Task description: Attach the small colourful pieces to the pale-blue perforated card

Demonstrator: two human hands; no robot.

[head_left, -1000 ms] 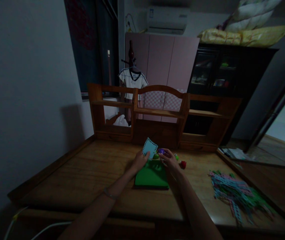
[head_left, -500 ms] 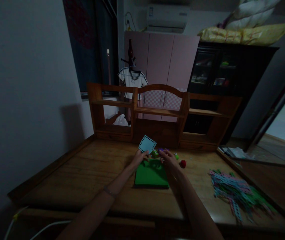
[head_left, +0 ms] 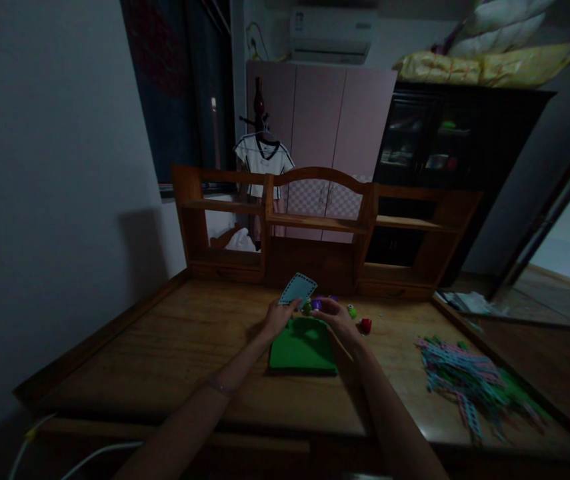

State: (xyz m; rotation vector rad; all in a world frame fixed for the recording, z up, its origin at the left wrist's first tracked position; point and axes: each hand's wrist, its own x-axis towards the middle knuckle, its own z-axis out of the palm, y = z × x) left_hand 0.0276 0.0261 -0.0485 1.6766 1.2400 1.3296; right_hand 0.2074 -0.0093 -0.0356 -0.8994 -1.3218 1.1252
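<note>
My left hand [head_left: 279, 317] pinches a small light-blue paper square [head_left: 297, 289] with a punched border, held tilted above the far edge of a green sheet stack [head_left: 303, 348]. My right hand [head_left: 337, 318] holds a small purple craft punch [head_left: 317, 304] just right of the paper square. A green punch [head_left: 307, 307] sits between the two hands, partly hidden. The green stack lies flat on the wooden desk [head_left: 185, 347] below both hands.
A small green punch [head_left: 351, 311] and a red punch [head_left: 365, 326] lie right of my hands. A heap of pink, blue and green punched paper strips [head_left: 469, 383] covers the desk's right side. A wooden shelf unit [head_left: 325, 233] stands at the desk's back edge.
The blue paper square has tipped from upright to more slanted and lower. My right hand has drawn the purple punch closer to the paper's edge.
</note>
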